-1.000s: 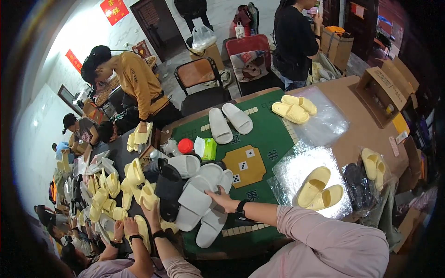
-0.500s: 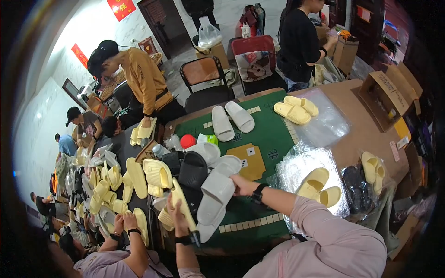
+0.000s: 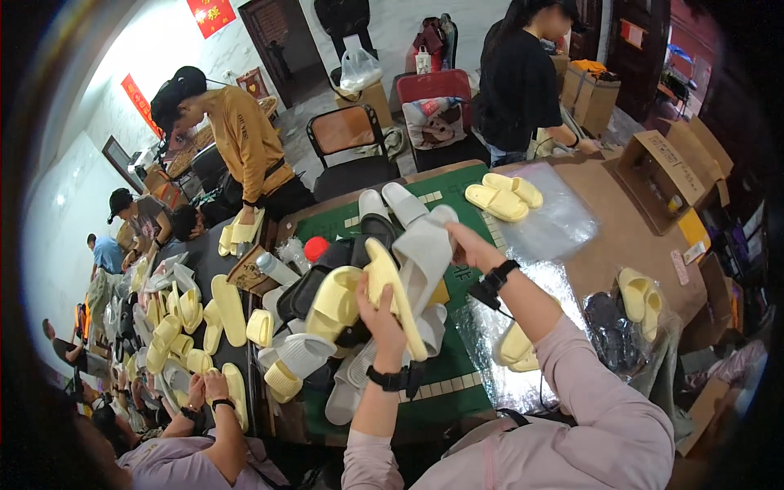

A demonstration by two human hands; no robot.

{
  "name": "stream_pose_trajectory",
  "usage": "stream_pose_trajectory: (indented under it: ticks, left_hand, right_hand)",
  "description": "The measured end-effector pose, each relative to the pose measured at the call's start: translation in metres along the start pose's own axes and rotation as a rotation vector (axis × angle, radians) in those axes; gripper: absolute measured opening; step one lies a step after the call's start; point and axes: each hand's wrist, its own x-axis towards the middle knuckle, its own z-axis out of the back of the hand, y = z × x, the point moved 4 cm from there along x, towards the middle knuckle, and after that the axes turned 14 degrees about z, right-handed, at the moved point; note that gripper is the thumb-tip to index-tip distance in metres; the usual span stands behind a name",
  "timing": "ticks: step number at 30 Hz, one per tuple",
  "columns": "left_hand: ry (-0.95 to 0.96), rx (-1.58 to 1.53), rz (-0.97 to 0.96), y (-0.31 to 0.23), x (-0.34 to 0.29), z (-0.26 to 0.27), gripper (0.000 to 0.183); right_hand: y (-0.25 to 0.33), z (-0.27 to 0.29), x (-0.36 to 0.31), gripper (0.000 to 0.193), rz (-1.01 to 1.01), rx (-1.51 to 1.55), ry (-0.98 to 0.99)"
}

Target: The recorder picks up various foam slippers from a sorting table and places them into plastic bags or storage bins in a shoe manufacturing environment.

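Note:
My left hand (image 3: 380, 322) grips a yellow slipper (image 3: 406, 317), tilted on edge over the pile. My right hand (image 3: 475, 245) holds a grey slipper (image 3: 426, 251) by its side, raised above the green mat. Between and below both hands lies a heap with a yellow slipper (image 3: 333, 302), black slippers (image 3: 298, 300) and a pale grey slipper (image 3: 305, 353). Behind the held grey slipper is another grey slipper (image 3: 403, 202). A yellow pair (image 3: 506, 198) sits on clear plastic bags at the far right. Beneath my right forearm, more yellow slippers (image 3: 514, 346) are partly hidden.
The table carries a green mat (image 3: 480, 384), a red-capped bottle (image 3: 315, 248) and a wooden box (image 3: 251, 271). At right stand a bagged black pair (image 3: 614, 331) and an open carton (image 3: 665, 175). Co-workers handle yellow slippers at the left; another person (image 3: 523, 90) stands across the table.
My left hand has moved right and upward with a yellow slipper. My right hand has carried the grey slipper away from me. Slippers in the heap have shifted, and the person opposite has lowered an arm.

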Motion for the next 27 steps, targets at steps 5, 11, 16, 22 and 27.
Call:
stream_pose_trajectory:
  ticks: [5,11,16,22,27]
  left_hand:
    - [0.345,0.202,0.209,0.043,0.034,-0.023,0.066]
    - [0.247,0.819,0.082,0.069,0.025,0.007,0.070]
    - [-0.767,1.173,-0.292,0.023,0.033,0.161,0.082]
    - [-1.176,1.552,0.232,-0.033,0.027,0.269,0.094]
    - [-0.742,1.494,0.255,-0.037,0.021,0.379,0.096]
  right_hand:
    - [0.030,0.007,0.025,0.043,0.313,0.248,-0.193]
    - [-0.015,0.039,0.014,0.062,0.598,-0.451,-0.406]
    - [-0.104,0.007,-0.016,0.080,0.468,-0.932,0.143]
    - [-0.136,-0.029,-0.099,0.085,0.613,-1.249,0.533]
    - [-0.194,-0.083,-0.185,0.080,1.047,-1.541,1.167]
